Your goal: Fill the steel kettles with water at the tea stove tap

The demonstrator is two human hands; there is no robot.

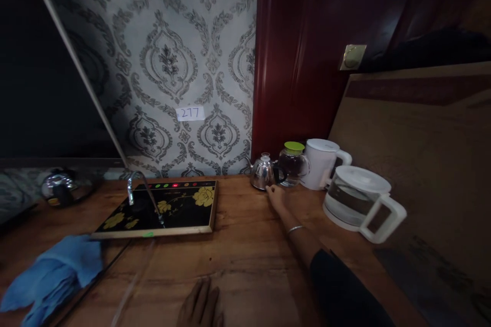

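The right hand (pixel 274 195) is stretching far forward on a straight arm, fingers loosely parted and touching the base of the small shiny steel kettle (pixel 264 172) at the back of the wooden counter (pixel 245 255). The left hand (pixel 201 305) is lying flat and spread, holding nothing. Four vessels are standing in a row; a wall label (pixel 190 113) is reading "277".
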